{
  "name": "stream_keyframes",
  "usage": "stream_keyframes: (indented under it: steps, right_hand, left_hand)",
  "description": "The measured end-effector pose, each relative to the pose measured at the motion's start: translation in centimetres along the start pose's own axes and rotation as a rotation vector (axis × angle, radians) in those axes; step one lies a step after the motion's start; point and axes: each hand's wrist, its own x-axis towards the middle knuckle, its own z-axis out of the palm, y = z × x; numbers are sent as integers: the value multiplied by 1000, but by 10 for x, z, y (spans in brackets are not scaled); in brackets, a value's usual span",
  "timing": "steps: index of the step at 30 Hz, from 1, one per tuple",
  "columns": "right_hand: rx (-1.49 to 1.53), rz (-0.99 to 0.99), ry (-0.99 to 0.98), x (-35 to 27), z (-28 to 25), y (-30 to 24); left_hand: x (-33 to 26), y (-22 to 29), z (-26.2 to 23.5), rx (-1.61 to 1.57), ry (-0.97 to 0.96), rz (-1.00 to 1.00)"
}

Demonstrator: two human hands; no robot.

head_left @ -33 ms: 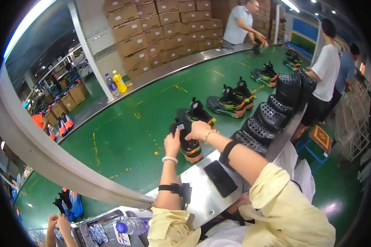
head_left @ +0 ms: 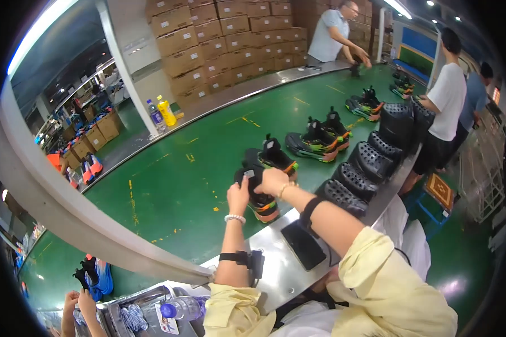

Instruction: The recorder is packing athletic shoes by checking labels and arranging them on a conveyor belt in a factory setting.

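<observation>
A black sneaker with an orange and green sole (head_left: 264, 209) stands on the green work surface just in front of me. My left hand (head_left: 238, 195) is closed on the near side of its upper, thumb pointing up beside a small pale label. From the right, my right hand (head_left: 273, 182) bends its fingers over the shoe's opening, the fingertips partly hidden. Touching or close behind it is a matching sneaker (head_left: 272, 153). A little farther right stands another pair of such sneakers (head_left: 315, 143).
Black perforated clogs (head_left: 351, 178) line the right edge of the green conveyor (head_left: 168, 185). A dark phone (head_left: 303, 244) lies on the metal ledge by my right forearm. A white post (head_left: 95, 236) crosses on the left. Other people work at the far end and lower left.
The whole view has shifted slightly. My hands keep their hold on the same sneaker. Across the conveyor, a person's hands have moved a little.
</observation>
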Motion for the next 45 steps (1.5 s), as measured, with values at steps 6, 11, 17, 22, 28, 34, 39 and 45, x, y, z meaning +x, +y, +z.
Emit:
stream_keyframes:
  steps: [6, 11, 17, 22, 28, 34, 39, 45]
  right_hand:
    - [-122, 103, 99, -6, 64, -20]
    - [-190, 68, 64, 19, 88, 1]
    - [3, 49, 18, 18, 80, -9]
    - [208, -100, 153, -44, 38, -20]
    - [495, -396, 318, -167, -99, 27]
    - [426, -12, 742, -198, -175, 171]
    - [428, 40, 586, -197, -144, 237]
    - [523, 42, 579, -205, -132, 247]
  left_hand:
    - [-11, -13, 4, 2, 39, 1]
    - [-23, 3, 12, -61, 43, 4]
    - [-28, -11, 22, -148, 238, -44]
    - [-23, 2, 8, -253, 249, -56]
    - [-21, 8, 2, -275, -160, 86]
    - [-31, 37, 11, 55, -146, 55]
    - [-28, 38, 26, 438, 57, 121]
    - [-14, 45, 8, 349, -231, -41]
